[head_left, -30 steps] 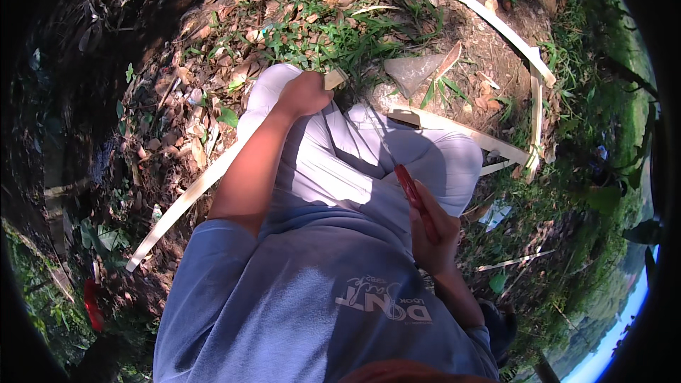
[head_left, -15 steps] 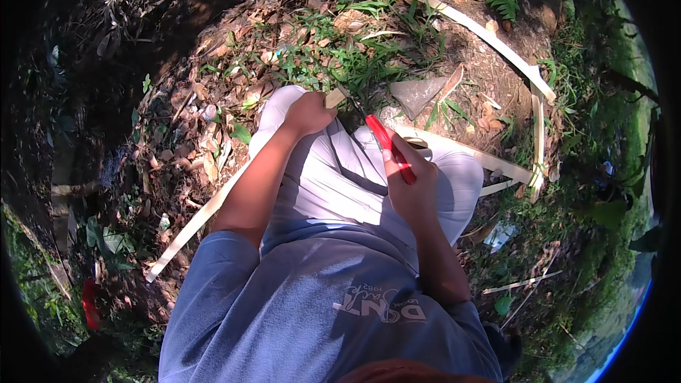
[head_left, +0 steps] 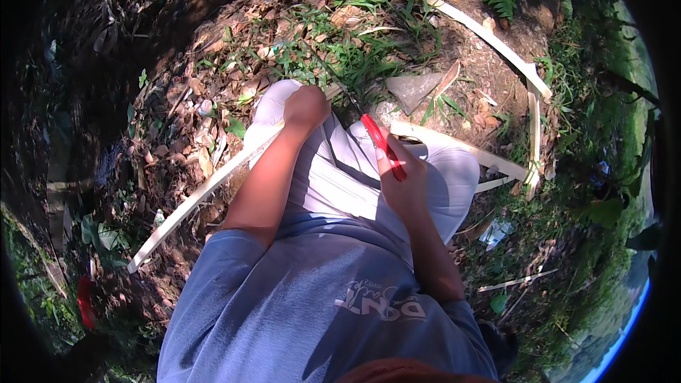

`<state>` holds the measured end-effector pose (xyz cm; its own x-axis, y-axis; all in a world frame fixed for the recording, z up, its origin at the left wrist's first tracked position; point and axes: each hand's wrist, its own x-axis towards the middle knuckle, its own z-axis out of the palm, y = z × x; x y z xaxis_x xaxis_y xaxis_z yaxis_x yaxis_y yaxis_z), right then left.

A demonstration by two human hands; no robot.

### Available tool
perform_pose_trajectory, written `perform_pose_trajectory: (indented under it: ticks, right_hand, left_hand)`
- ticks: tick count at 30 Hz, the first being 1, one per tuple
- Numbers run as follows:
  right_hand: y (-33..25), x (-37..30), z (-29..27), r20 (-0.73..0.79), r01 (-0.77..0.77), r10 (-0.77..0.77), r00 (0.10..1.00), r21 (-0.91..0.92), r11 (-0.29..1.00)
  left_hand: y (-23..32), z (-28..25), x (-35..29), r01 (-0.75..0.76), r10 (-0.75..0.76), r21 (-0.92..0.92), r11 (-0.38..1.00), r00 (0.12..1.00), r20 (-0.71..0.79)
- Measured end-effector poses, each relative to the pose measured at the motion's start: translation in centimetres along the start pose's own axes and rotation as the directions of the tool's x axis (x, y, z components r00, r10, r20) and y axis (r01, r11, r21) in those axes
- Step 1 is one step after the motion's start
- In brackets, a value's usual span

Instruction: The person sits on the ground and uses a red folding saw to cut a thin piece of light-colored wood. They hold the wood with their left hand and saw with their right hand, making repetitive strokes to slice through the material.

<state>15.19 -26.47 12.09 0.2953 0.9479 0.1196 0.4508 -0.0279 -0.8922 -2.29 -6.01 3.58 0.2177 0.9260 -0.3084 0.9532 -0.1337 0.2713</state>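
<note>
My left hand (head_left: 307,108) is closed around a pale wooden strip (head_left: 202,196) above my left knee. The strip slants from the ground at the lower left, passes under my forearm, and its short end shows just past my fist. My right hand (head_left: 404,174) grips the red handle of a hand saw (head_left: 374,131) in front of my lap. Its thin dark blade points away and to the left, crossing the strip's end close to my left hand. The saw teeth are too small to make out.
Long pale strips (head_left: 454,10) lie on the ground at the far right, others (head_left: 489,159) beside my right knee. A flat grey stone (head_left: 413,91) sits ahead among leaves and grass. Near the lower left is a red object (head_left: 86,303); a pale scrap (head_left: 496,234) lies at right.
The saw blade now reaches farther out past the strip. The strip's lower end has swung left and outward, and my left hand has turned slightly over its far end.
</note>
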Motion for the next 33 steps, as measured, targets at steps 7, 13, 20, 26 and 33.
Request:
perform_pose_trajectory:
  ticks: [7, 13, 20, 26, 33]
  right_hand:
    - [-0.3, -2.6, -0.8, 0.052, -0.058, 0.056, 0.997, 0.032, 0.998]
    - [2.3, -4.4, 0.9, -0.02, 0.046, -0.046, 0.999, -0.006, 0.999]
    - [1.6, -1.7, 2.0, -0.045, 0.059, -0.058, 0.997, 0.022, 0.998]
    - [-0.9, 4.9, 0.2, 0.066, -0.197, 0.189, 0.98, 0.148, 0.969]
    - [-4.4, 7.4, 0.3, 0.163, -0.297, 0.279, 0.946, 0.099, 0.95]
  left_hand:
    - [-0.4, -0.8, 0.1, -0.088, 0.087, -0.001, 0.996, 0.989, 0.123]
    - [0.0, -0.5, 0.6, -0.088, 0.089, -0.015, 0.996, 0.978, 0.188]
    - [-0.9, 0.1, -0.3, -0.191, 0.184, 0.058, 0.98, 0.977, 0.105]
    - [-0.6, -0.1, -0.2, -0.204, 0.188, 0.068, 0.977, 0.964, 0.19]
    - [-0.6, -0.2, -0.3, -0.206, 0.175, 0.139, 0.969, 0.963, 0.205]
